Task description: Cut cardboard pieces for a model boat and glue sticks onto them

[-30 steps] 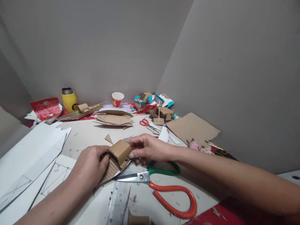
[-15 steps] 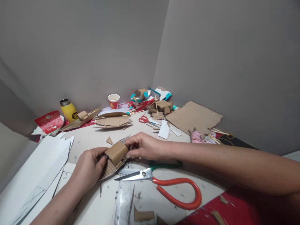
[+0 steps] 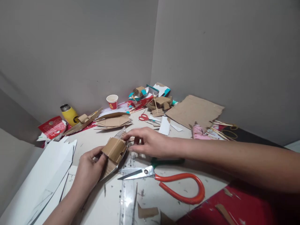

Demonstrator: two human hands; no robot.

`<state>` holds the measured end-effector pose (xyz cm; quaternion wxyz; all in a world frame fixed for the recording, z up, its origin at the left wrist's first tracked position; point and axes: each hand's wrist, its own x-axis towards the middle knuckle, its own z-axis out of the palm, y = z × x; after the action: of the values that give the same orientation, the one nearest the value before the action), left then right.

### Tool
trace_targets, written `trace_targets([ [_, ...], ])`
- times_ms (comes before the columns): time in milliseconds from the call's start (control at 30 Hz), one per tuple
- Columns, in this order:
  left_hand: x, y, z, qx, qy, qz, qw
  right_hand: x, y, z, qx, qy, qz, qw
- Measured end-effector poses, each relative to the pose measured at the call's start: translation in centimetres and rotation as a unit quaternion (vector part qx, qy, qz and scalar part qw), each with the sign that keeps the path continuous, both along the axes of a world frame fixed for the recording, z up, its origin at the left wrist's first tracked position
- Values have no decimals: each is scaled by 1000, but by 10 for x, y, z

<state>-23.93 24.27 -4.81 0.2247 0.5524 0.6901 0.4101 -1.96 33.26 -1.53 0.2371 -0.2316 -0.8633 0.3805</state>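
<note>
Left hand (image 3: pixel 90 168) grips folded cardboard piece (image 3: pixel 114 150) from below, low over table (image 3: pixel 93 137). Right hand (image 3: pixel 150 143) pinches its far edge, fingers half-curled, seemingly seating fold. Next: steady squeeze. Big scissors (image 3: pixel 164 181) just beside.

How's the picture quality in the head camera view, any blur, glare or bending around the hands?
Head view: soft, even light, no harsh shadows; the left hand and right hand on the cardboard piece look sharp; wide-angle distortion bends the wall lines and stretches the right forearm; slight glare on the scissors blades and the clear ruler.
</note>
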Motion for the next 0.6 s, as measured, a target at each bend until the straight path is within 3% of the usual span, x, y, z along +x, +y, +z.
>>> trace_targets([
  [100,-1,-1,3,13,-5,45,999,6,-8,-1,7,73,-112,991],
  [167,-1,-1,4,39,-8,75,996,6,-15,-7,-39,98,-141,984],
  [367,3,-8,3,88,30,101,991,-17,-43,-33,-225,76,-97,966],
  [467,10,-14,7,98,60,90,989,-36,-51,-38,-247,110,-70,960],
  [600,17,-21,11,160,138,64,975,-52,-55,-34,-247,187,-95,946],
])
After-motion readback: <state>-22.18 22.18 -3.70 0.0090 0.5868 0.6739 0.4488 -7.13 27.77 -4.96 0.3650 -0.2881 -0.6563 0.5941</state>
